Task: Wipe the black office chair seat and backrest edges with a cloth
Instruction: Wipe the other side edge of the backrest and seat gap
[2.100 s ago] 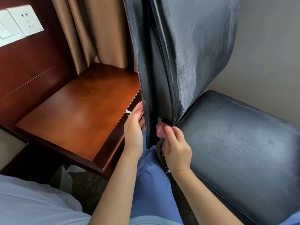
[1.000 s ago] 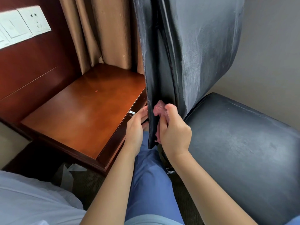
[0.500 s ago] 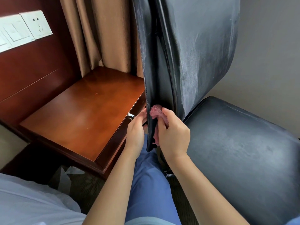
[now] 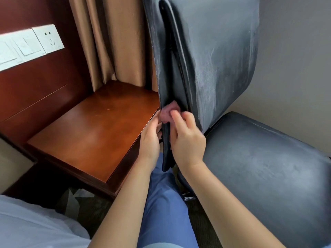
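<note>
The black chair's backrest [image 4: 211, 59] stands upright in the middle, seen edge-on, with pale smears on its padded face. Its seat [image 4: 268, 158] spreads out at the lower right. My right hand [image 4: 187, 138] pinches a small pink cloth [image 4: 169, 111] and presses it into the groove between the thin rear panel and the padding, low on the backrest's edge. My left hand [image 4: 150, 138] holds the rear panel's outer side at the same height, fingers curled onto its edge.
A reddish wooden side table [image 4: 93, 129] stands close on the left of the chair. Tan curtains [image 4: 111, 38] hang behind it. White wall sockets [image 4: 30, 43] sit on the wood panel. My blue-trousered knee [image 4: 166, 203] is below the hands; a grey wall is at right.
My right hand with the pink cloth has slid up the groove from the backrest's bottom corner. My left hand has followed it up along the rear panel's edge.
</note>
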`<action>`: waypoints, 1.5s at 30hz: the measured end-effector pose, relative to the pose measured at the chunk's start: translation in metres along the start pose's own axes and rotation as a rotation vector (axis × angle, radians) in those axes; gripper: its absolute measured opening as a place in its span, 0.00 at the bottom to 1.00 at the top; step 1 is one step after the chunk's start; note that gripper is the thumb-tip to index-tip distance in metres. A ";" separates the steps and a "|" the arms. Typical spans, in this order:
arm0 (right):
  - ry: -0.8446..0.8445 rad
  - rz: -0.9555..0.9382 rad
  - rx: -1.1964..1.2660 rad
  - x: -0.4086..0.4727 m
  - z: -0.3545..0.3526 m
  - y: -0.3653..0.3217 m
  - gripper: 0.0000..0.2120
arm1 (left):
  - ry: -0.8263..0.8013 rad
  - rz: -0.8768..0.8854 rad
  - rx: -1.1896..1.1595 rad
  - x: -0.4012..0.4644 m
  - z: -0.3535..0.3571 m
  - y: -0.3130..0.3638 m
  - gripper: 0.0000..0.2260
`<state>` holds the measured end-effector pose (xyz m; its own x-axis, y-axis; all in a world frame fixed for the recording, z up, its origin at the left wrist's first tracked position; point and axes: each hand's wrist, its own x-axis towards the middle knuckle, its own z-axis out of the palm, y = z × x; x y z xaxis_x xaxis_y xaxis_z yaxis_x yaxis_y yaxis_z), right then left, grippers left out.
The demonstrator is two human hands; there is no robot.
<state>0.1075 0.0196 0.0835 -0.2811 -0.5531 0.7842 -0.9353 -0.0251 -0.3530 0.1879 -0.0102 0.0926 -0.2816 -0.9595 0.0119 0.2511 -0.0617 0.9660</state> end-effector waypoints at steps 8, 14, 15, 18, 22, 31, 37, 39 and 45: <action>0.039 -0.031 -0.016 0.001 -0.012 0.000 0.12 | -0.024 0.028 0.042 0.005 -0.002 0.011 0.15; 0.003 -0.100 -0.062 0.022 -0.010 -0.002 0.10 | -0.038 0.035 0.036 0.006 0.001 0.018 0.16; -0.042 -0.115 -0.104 0.007 -0.004 0.003 0.10 | -0.042 0.036 0.037 0.005 0.000 0.018 0.16; -0.116 -0.071 -0.099 -0.020 0.005 0.011 0.15 | -0.055 0.043 0.040 0.002 0.002 0.020 0.17; 0.031 -0.097 -0.013 0.000 -0.007 0.005 0.13 | -0.049 0.041 0.037 -0.001 0.004 0.020 0.15; -0.121 0.045 0.023 -0.040 0.016 0.012 0.16 | -0.022 0.035 0.051 -0.002 0.001 0.012 0.16; 0.237 -0.139 0.045 0.019 -0.006 -0.005 0.13 | -0.011 0.030 0.034 0.005 -0.002 0.022 0.15; 0.259 -0.188 -0.078 0.031 -0.004 -0.001 0.13 | -0.013 0.038 0.029 0.005 0.002 0.026 0.14; 0.139 -0.278 -0.203 0.006 0.009 0.019 0.17 | -0.039 0.016 -0.043 0.009 0.001 0.038 0.19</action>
<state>0.0897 0.0084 0.0770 -0.0234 -0.4300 0.9025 -0.9997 0.0146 -0.0190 0.1941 -0.0209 0.1301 -0.3132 -0.9489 0.0380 0.2954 -0.0593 0.9535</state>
